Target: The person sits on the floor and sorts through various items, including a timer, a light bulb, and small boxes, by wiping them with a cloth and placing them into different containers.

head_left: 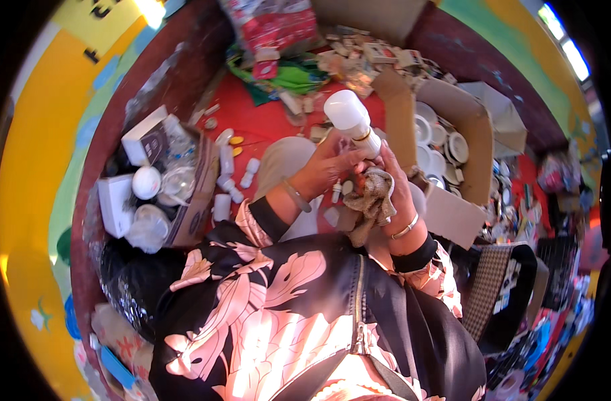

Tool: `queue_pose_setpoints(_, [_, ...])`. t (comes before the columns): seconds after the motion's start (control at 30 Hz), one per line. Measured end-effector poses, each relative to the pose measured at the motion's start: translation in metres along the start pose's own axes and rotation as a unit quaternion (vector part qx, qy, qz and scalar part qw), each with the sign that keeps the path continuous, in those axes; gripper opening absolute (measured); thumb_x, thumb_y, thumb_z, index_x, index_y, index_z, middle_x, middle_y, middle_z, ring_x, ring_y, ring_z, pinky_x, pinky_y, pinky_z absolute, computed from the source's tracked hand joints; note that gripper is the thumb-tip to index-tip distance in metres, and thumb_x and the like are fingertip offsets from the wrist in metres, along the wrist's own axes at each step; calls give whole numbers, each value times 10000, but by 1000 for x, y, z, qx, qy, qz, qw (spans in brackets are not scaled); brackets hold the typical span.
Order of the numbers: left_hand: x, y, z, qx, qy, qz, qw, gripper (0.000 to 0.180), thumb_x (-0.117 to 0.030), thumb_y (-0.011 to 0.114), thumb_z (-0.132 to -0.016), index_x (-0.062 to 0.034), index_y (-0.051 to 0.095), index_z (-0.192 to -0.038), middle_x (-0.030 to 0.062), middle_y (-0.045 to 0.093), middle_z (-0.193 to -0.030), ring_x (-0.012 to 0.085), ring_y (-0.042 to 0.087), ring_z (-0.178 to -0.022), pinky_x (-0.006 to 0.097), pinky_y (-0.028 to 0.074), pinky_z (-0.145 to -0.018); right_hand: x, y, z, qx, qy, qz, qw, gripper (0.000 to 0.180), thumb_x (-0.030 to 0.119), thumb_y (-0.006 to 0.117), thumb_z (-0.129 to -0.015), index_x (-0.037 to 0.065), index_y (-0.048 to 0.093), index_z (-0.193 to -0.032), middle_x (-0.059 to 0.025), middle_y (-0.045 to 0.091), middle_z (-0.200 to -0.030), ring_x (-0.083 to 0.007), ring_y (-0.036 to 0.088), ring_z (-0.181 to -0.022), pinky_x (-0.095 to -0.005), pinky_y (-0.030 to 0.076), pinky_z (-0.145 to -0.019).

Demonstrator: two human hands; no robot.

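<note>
A white LED light bulb (346,111) with a blunt, rounded head is held up in front of me, tilted with its head to the upper left. My left hand (329,164) is closed around the lower part of the bulb. My right hand (400,190) is closed on a crumpled grey-brown cloth (374,194), its fingers up against the bulb's base end. The fingers partly hide where bulb and cloth meet. Below the hands, a few small white pieces lie near my lap.
Several white bulbs (250,173) lie on the red floor covering (242,113) at left, beside a carton (200,194) of bulbs and packaging. At right, an open cardboard box (479,177) holds white round discs. Small boxes (379,53) and a green cloth (295,77) lie at the back.
</note>
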State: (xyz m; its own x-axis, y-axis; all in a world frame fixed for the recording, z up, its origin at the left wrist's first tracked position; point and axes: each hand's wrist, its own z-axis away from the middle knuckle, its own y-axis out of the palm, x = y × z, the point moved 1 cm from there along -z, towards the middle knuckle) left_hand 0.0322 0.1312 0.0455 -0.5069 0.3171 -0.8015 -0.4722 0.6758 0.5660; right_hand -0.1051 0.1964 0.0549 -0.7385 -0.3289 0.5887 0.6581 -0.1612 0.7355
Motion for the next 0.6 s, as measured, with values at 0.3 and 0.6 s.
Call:
queue_pose_setpoints(0.3, [-17,-98,56,-319,128,-138,929,299,-200,606,-875,-41,508,-1108,31,574,-938,102,545,-823,247,456,-694,-28,27,-28,-42,67,124,989,484,431,426,-941,-14,552,-1085,-68,580,-678,-151,536,-513,-245,456,-462])
queue_pose_setpoints(0.6, [154,-336,231,-583,-251,-293,715,517,-378,675,-760,22,528,-1052,227,618,-959,332,615,-909,419,474,-758,-10,-44,-60,-110,30,103,988,308,274,417,-968,8,562,-1028,-29,547,-667,-110,504,-486,-245,445,-427])
